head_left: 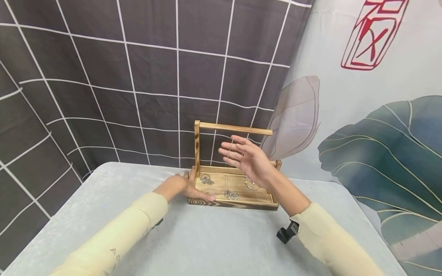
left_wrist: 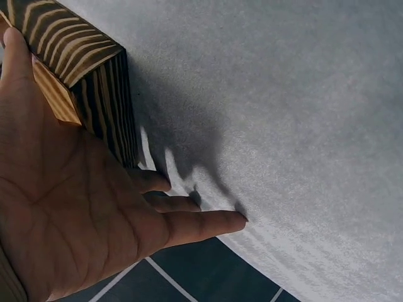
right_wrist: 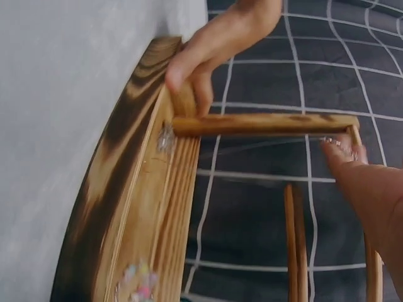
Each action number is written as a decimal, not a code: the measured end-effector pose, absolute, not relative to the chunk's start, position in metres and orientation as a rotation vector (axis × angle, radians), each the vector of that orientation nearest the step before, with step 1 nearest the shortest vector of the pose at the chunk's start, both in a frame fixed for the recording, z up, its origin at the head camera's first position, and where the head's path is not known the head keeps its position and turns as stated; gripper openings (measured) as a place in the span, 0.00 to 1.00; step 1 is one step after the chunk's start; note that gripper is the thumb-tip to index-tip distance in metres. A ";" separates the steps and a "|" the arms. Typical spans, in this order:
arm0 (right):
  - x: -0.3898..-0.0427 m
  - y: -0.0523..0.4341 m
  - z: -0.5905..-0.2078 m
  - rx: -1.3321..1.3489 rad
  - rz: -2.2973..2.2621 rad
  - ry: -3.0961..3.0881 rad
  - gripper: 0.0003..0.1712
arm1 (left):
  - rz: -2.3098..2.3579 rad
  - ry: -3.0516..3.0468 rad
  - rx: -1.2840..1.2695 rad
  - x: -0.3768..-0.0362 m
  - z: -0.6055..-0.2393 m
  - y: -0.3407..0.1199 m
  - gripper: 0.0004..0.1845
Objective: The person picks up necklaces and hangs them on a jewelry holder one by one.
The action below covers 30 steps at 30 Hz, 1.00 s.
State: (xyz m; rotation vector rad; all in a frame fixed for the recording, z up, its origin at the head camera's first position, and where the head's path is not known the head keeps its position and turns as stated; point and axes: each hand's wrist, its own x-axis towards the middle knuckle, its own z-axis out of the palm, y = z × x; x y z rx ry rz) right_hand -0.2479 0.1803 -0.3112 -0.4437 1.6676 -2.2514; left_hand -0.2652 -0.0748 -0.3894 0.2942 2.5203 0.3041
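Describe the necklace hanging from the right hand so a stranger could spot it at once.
On the grey table stands a wooden stand with a tray base. Above the tray, the right hand lifts a thin chain. Unlike the jewellery lying flat in the tray, it hangs straight down.

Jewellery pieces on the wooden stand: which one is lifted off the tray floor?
The thin silver chain necklace, hanging from the right hand fingers. The grey cluster at left and pale beaded piece lie flat on the wooden tray.
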 end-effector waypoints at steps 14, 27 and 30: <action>-0.256 0.167 -0.316 -0.226 -2.509 1.345 0.49 | 0.294 2.541 0.280 -0.272 -0.401 -0.074 0.86; -0.260 0.180 -0.318 -0.182 -2.789 1.212 0.49 | 0.243 2.543 0.264 -0.291 -0.426 -0.075 0.90; -0.259 0.179 -0.319 -0.168 -2.832 1.207 0.51 | 0.256 2.553 0.264 -0.292 -0.427 -0.075 0.90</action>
